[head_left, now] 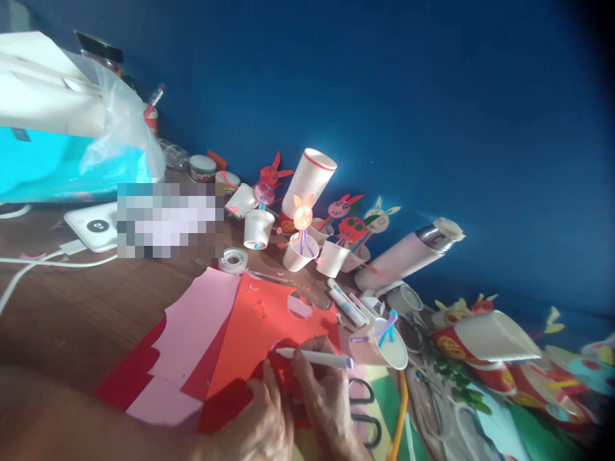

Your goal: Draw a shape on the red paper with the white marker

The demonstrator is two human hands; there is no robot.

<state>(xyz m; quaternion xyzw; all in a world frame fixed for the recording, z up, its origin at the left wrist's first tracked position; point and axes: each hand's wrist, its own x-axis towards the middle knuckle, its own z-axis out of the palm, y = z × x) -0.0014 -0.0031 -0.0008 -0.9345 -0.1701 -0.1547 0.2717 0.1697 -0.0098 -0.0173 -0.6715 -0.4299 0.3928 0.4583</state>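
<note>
Surface: brown wooden desk (86, 314), set against a deep blue wall (432, 128). The view is tilted.

Far left: a turquoise box (43, 163) under a clear plastic bag (120, 121); a white charger block (93, 227) with a white cable (29, 262).

Centre, on the desk: overlapping sheets of pink paper (196, 320) and orange-red paper (259, 333), the latter with a round hole cut out; a roll of clear tape (233, 260); a tall stack of white paper cups (307, 182); several paper cups carrying paper rabbit figures (302, 221) on straws; a pale pink thermos flask (408, 253) lying on its side; glue sticks or markers (348, 306), too small to tell which.

Right: a tipped paper cup (384, 346) with blue and purple straws; black-handled scissors (362, 410); more cups and coloured paper scraps, blurred.

Hands: right hand (327, 400) closed around a white marker pen (314, 357), tip resting on the orange-red paper. Left hand (262, 419) just beside it, fingers curled, pressing down on the same sheet; it holds nothing that can be seen. The two hands sit close together at the near edge of the desk.
</note>
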